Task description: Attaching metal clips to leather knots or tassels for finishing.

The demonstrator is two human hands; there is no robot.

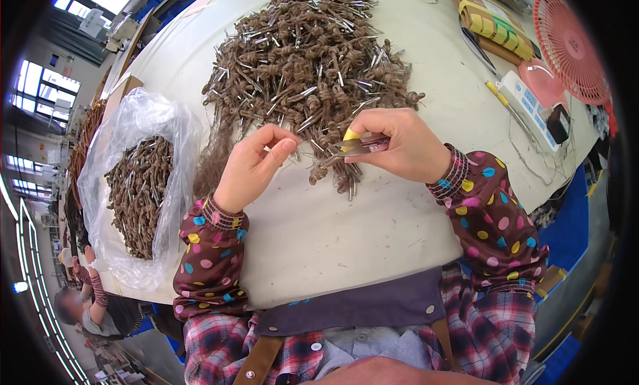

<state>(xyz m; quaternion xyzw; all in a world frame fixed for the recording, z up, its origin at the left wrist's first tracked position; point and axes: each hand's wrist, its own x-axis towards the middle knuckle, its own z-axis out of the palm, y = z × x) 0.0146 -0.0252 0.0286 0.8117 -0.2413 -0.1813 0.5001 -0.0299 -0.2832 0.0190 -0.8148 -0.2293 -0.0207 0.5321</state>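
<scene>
In the head view, most of the snips' handle is hidden in your right grip [403, 142], which is clamped on the snips [361, 147]; their blades point toward your left grip [256, 162]. Your left thumb and forefinger are bent close, but you can't tell here whether they pinch a strand or stand slightly apart.

The pile [299, 59] of brown knots with silvery tips reaches toward the far edge of the surface [333, 245], its top cut off by the view and its lower knots buried. It lies mostly beyond both grips. One knot [318, 173] sits just below the blades, on the near-edge side of the pile; whether it touches them is hard to make out.

Along the surface's left edge stands a clear bag [183, 135], crumpled and open, with more knots [140, 192] heaped inside; its walls blur the outermost ones.
</scene>
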